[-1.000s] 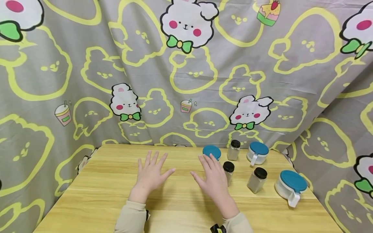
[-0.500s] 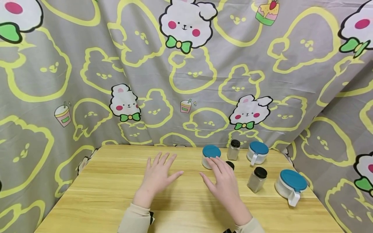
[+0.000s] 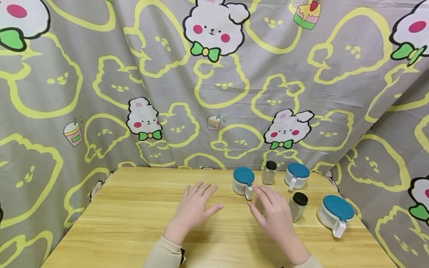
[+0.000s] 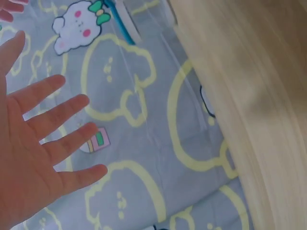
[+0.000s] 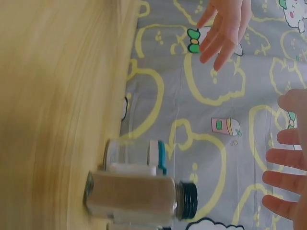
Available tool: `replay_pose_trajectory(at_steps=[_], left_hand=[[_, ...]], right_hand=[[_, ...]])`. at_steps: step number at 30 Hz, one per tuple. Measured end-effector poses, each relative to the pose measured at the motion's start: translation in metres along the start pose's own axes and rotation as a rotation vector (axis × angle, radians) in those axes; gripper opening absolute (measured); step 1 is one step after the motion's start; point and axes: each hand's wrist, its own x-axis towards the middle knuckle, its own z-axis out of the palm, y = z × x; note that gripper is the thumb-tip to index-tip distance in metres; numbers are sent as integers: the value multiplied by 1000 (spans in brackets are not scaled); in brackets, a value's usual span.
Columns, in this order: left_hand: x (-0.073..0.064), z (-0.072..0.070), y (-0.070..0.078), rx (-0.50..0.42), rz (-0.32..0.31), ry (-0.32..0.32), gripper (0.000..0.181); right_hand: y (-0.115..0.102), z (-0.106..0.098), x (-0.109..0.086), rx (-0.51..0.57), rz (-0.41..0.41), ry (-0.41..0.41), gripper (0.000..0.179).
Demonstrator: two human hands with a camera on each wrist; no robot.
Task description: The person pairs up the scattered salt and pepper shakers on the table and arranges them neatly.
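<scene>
The left hand (image 3: 192,211) and right hand (image 3: 276,214), each grip spread and empty, have shifted toward the right edge of the desk (image 3: 134,216), so a black-lidded jar (image 5: 132,194) seems within reach.

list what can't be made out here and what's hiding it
Head view: cap of the glass jar behind the right grip, which covers it.
Left wrist view: part of the blue-lidded pot, cut by the top edge.
Right wrist view: most of the right grip's palm, past the right edge.

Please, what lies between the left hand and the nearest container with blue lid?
Bare tabletop shows between the left hand and that container in the head view.
</scene>
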Motion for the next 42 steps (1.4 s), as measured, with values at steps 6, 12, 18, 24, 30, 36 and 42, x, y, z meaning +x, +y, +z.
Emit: replay_pose_trajectory(at_steps=[6, 12, 18, 24, 30, 36, 42], left_hand=[[0, 5, 8, -16, 47, 7, 62], [0, 10, 16, -7, 104, 26, 60], [0, 13, 26, 1, 148, 30, 58], [-1, 17, 37, 27, 182, 17, 56], [-1, 20, 47, 40, 234, 31, 56], [1, 25, 51, 45, 270, 54, 56], [5, 31, 59, 40, 304, 71, 54]], right_hand=[[15, -13, -3, -36, 8, 11, 52], [30, -22, -5, -74, 17, 47, 51], [43, -31, -9, -107, 58, 50, 54], [56, -40, -10, -140, 79, 58, 57], [68, -48, -15, -188, 116, 53, 59], [80, -52, -18, -237, 149, 47, 61], [93, -64, -21, -260, 215, 14, 59]])
